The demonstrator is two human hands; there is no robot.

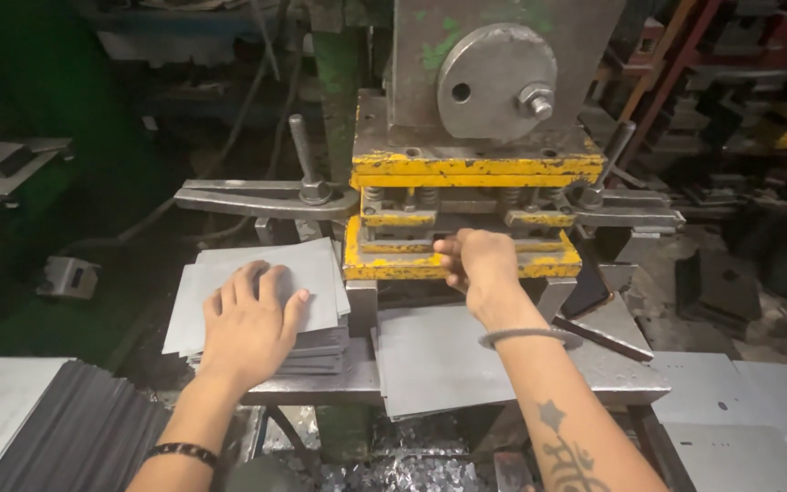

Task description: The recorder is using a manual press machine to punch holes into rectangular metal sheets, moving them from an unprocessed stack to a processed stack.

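My left hand (250, 321) lies flat, fingers spread, on top of a stack of grey metal sheets (316, 273) at the left of the press bed. My right hand (477, 262) reaches into the gap of the yellow press die (412, 264), fingers curled at its front edge; what they hold is hidden. A single grey sheet (434, 360) lies on the bed under my right wrist, overhanging the front edge. The press head with a round steel disc (495, 80) stands above the die.
Clamp arms (248, 196) with upright bolts stick out left and right of the die. Another dark stack of sheets (84, 437) sits at the lower left, pale plates (749, 401) at the lower right. Metal scrap (412, 469) litters the floor below. Racks stand at the back right.
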